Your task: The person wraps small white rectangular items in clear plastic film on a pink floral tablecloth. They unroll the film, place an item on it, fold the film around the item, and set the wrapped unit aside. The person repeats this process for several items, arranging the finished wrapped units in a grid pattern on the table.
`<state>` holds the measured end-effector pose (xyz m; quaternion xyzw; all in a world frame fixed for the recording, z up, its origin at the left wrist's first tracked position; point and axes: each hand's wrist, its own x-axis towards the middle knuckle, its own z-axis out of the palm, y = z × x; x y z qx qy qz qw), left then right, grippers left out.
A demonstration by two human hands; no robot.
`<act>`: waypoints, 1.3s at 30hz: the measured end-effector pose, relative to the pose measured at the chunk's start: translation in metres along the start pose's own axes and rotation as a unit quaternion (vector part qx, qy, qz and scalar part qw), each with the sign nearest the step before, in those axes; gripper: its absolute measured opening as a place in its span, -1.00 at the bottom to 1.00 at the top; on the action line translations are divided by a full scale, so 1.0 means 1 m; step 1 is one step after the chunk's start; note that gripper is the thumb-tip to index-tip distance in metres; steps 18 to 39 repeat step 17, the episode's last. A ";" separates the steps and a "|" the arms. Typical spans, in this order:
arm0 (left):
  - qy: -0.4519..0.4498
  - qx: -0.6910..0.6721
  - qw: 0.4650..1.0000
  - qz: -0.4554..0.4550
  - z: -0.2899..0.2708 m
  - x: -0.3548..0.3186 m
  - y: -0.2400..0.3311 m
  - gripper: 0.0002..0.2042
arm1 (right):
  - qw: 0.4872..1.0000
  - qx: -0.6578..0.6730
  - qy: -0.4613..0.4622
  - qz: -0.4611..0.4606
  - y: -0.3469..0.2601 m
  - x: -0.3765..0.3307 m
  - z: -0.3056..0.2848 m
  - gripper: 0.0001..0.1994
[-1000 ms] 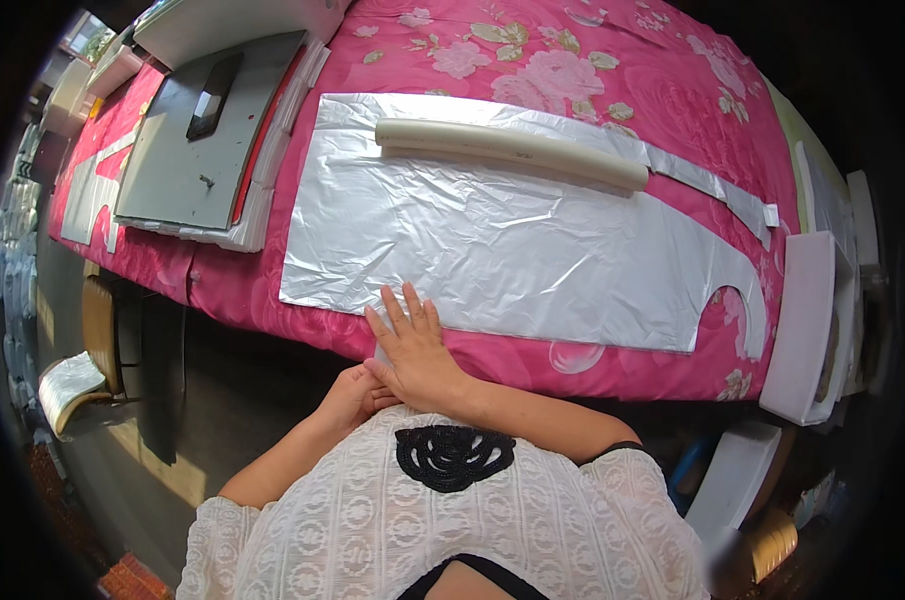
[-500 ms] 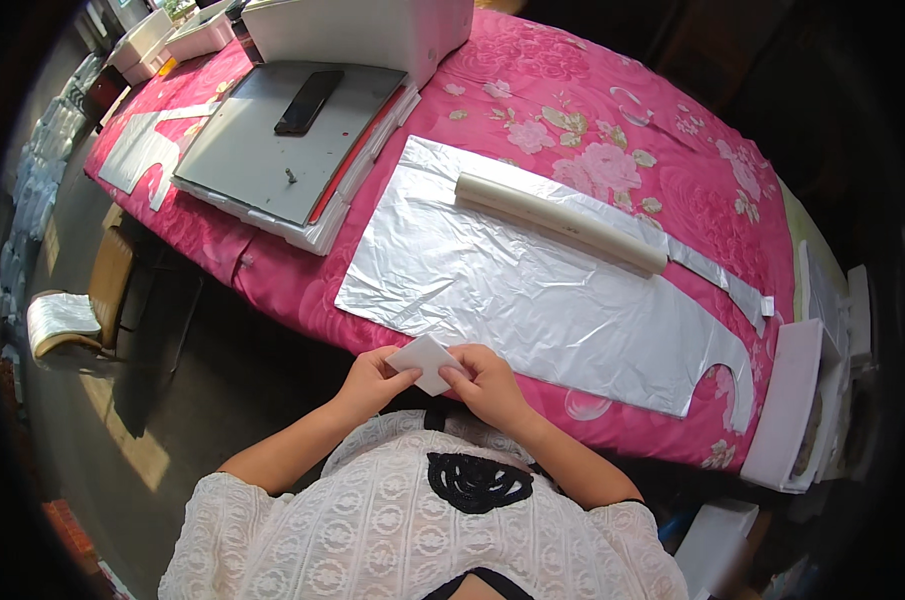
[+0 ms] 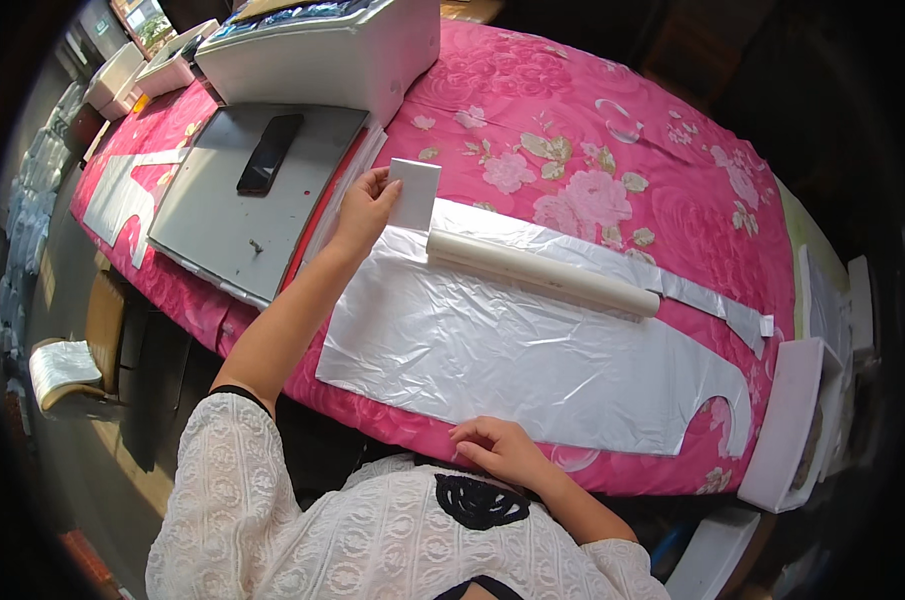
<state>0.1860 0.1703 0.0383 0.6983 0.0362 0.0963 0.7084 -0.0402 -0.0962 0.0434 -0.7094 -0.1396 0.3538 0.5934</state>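
My left hand (image 3: 364, 212) reaches out over the table, thumb and fingers pinched on the lower edge of a small white card (image 3: 414, 193) held upright just above the far corner of the silvery plastic sheet (image 3: 512, 355). My right hand (image 3: 499, 448) rests near my body, fingers loosely curled and holding nothing, its fingertips at the near edge of that sheet. The sheet lies flat on the pink floral tablecloth (image 3: 612, 130), between my two hands. A cream-coloured roll (image 3: 542, 273) lies across the sheet, just right of my left hand. Left of that hand sits a grey flat plate (image 3: 252, 190) with a dark phone (image 3: 269, 153) on it.
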 end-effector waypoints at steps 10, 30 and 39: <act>-0.069 0.399 0.912 0.069 -0.023 -0.026 0.054 -0.64 | 0.997 -0.036 -0.029 0.069 -0.073 0.032 -0.048 -0.77; -0.166 0.422 0.859 -0.237 -0.112 -0.195 0.138 -0.69 | 0.971 -0.220 -0.093 0.013 -0.120 0.041 -0.068 -0.76; -0.166 0.422 0.859 -0.237 -0.112 -0.195 0.138 -0.69 | 0.971 -0.220 -0.093 0.013 -0.120 0.041 -0.068 -0.76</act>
